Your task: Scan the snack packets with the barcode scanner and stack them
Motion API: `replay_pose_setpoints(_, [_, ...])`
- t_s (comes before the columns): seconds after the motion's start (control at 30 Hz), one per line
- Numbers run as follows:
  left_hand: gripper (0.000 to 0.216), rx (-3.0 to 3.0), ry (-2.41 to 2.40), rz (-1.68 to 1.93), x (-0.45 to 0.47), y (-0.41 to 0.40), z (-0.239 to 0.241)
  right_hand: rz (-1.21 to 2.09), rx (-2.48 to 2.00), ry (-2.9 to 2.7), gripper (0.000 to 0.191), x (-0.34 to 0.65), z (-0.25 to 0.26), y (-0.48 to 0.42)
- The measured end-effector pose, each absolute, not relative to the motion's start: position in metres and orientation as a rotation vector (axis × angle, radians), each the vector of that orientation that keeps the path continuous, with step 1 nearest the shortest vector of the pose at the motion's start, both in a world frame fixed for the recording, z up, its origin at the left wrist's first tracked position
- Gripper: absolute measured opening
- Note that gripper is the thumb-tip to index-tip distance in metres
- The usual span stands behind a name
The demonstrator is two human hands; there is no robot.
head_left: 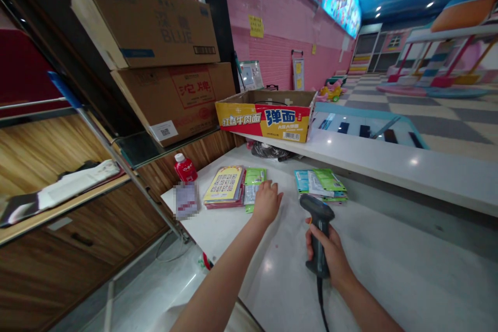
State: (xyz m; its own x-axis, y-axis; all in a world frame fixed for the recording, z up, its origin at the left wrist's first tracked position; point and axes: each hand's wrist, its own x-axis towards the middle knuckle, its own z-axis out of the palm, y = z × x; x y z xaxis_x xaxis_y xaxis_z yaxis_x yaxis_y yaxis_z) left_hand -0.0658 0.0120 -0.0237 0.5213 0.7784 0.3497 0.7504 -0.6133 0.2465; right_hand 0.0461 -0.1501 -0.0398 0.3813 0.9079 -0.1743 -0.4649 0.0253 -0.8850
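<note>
In my right hand (330, 249) is a dark barcode scanner (319, 233), gripped by its handle with the head tipped to the upper left and a black cable running down from it. My left hand (268, 201) rests at the right edge of a green packet (254, 175), its fingers bent and slightly apart. That packet lies against a stack of yellow-topped booklets or packs (225, 185). Ahead of the scanner sits a pile of green and blue packets (321, 184). What is under my left palm is hidden.
A red bottle (185, 168) with a white cap stands at the white table's (284, 270) left edge. A red and yellow noodle carton (268, 122) rests on the raised counter ledge (373, 163). Two stacked cardboard boxes (175, 98) are at the left, beside a metal pole (116, 150).
</note>
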Motion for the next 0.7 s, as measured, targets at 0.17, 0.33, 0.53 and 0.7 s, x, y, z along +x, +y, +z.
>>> replay_pose_setpoints(0.17, [0.027,2.684,1.252,0.685,-0.057,0.000,-0.021,1.116,-1.115,-0.553,0.043,0.053,-0.027,-0.153])
replay_pose_setpoints(0.33, [0.027,2.675,1.149,0.696,-0.046,-0.007,-0.017,1.073,-1.183,-0.581,0.041,0.086,-0.002,-0.157])
replay_pose_setpoints(0.53, [0.024,2.679,0.923,0.747,-0.007,-0.014,-0.011,1.003,-1.308,-0.562,0.034,0.136,0.019,-0.159])
replay_pose_setpoints(0.7, [0.032,2.852,0.731,0.666,0.031,-0.017,-0.013,0.953,-1.328,-0.550,0.031,0.154,0.021,-0.161])
